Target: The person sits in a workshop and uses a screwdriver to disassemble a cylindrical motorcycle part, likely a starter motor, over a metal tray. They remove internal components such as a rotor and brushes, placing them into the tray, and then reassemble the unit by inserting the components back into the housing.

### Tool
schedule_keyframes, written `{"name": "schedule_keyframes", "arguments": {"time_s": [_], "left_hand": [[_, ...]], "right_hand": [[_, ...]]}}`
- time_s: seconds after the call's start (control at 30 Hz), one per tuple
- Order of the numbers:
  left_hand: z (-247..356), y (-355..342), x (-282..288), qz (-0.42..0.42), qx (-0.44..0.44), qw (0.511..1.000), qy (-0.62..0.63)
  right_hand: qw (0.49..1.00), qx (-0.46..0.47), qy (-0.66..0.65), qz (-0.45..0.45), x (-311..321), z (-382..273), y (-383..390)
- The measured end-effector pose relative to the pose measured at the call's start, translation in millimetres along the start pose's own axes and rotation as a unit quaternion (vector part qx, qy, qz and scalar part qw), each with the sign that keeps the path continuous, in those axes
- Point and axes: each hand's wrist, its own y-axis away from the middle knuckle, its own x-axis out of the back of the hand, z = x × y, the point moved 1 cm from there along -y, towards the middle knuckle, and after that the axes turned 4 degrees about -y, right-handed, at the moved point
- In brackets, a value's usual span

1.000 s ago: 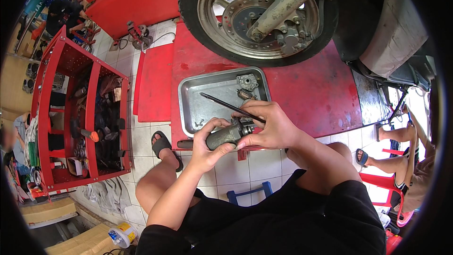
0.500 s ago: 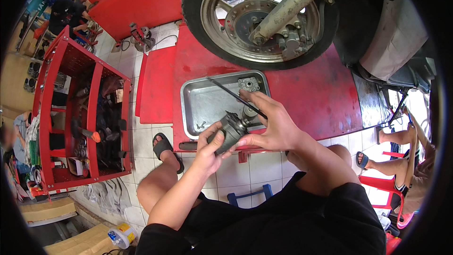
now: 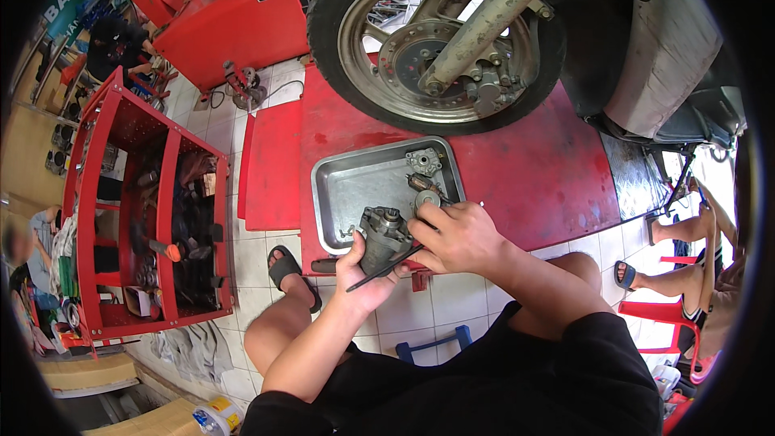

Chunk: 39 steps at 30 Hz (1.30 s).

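The left hand [image 3: 366,294] cups a dark-grey cylindrical metal housing [image 3: 379,244], just left of the right hand [image 3: 464,236], which pinches a slim black rod [image 3: 384,269] slanting near-left across its near end.

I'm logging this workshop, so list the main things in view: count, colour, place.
Metal part: one, grey, in left hand
Rod: one, black, in right hand
Round piece: one, grey, by right hand
Tray: one, silver, on platform
Flanged casting: one, grey, in tray
Cylindrical part: one, brownish, in tray
Platform: one, red, centre
Wheel: one, black-tyred, top centre
Shelf rack: one, red, left
Cabinet: one, red, upper left
Stool: one, blue, lower centre
Chair: one, red, right
Other people: several, mixed clothing colours, edges
Own sandal: one, dark, floor
Hands: two, bare, centre
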Motion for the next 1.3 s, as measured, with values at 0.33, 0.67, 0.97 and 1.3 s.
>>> {"name": "schedule_keyframes", "arguments": {"time_s": [0.33,0.67,0.97,1.3], "left_hand": [[-12.1,3.9,-13.7,0.017,0.051,0.998,0.019],[-10.1,-9.6,-17.4,-0.063,0.076,0.994,-0.051],[2.0,-15.7,-45.1,-0.043,-0.095,0.992,-0.064],[16.3,-12.0,-28.9,0.051,-0.124,0.986,0.096]], "right_hand": [[0.983,0.178,0.036,-0.022,9.4,16.3,-3.2],[0.973,-0.079,-0.216,0.030,18.7,13.7,-7.1],[0.751,-0.372,-0.545,0.042,-24.8,-13.2,-4.2],[0.788,-0.346,-0.498,-0.103,-37.9,-17.0,-9.4]]}}
